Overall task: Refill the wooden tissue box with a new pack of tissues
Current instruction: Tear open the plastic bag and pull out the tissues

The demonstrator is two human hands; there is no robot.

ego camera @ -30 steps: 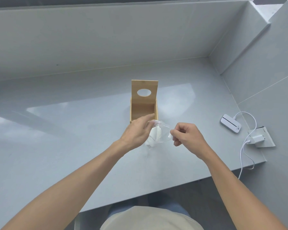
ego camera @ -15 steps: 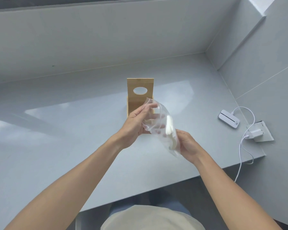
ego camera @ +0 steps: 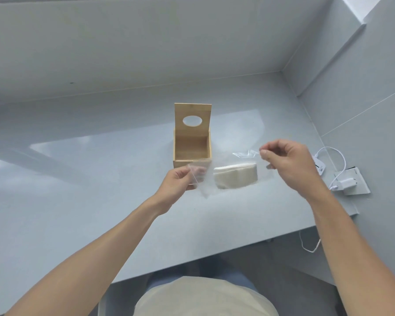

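Both hands mid-frame: left hand (ego camera: 177, 182) and right hand (ego camera: 287, 161) pinch clear tissue pack (ego camera: 234, 176) ends (wrapper edges hard to see). Wooden tissue box (ego camera: 192, 144) open behind.

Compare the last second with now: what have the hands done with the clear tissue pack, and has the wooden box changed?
The right hand swung out to the right, and the left hand dropped lower. Both keep their grip, stretching the clear tissue pack out sideways in front of the box, where half a second ago it was held upright between them. The wooden tissue box remains open and empty on the countertop.
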